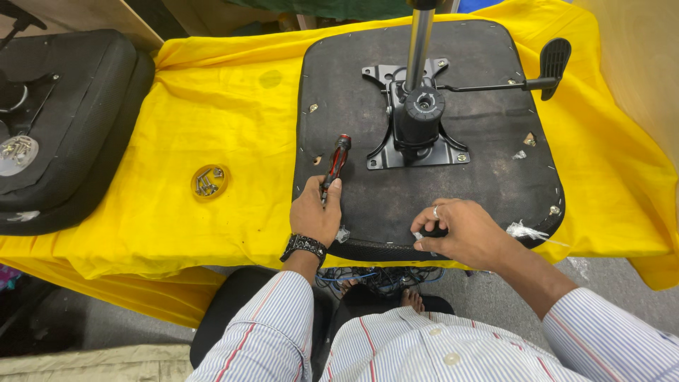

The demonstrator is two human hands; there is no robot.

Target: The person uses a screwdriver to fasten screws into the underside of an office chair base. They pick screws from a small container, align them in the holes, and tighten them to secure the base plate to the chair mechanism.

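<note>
An upturned black chair seat [488,177] lies on a yellow cloth [226,120], its metal mechanism plate [414,117] and chrome gas column [419,42] pointing up. My left hand [316,212] rests at the seat's near left edge, closed around a red-and-black screwdriver [337,161] that points away from me. My right hand [460,232] sits at the seat's near edge, its fingers pinched on a small dark part [433,232] that is mostly hidden. A black lever with a paddle handle [553,58] sticks out to the right of the mechanism.
A small round yellow dish of screws [209,182] sits on the cloth left of the seat. Another black seat cushion [64,127] lies at far left with a clear lid of hardware [15,154]. Tangled blue cables [378,277] lie on the floor by my feet.
</note>
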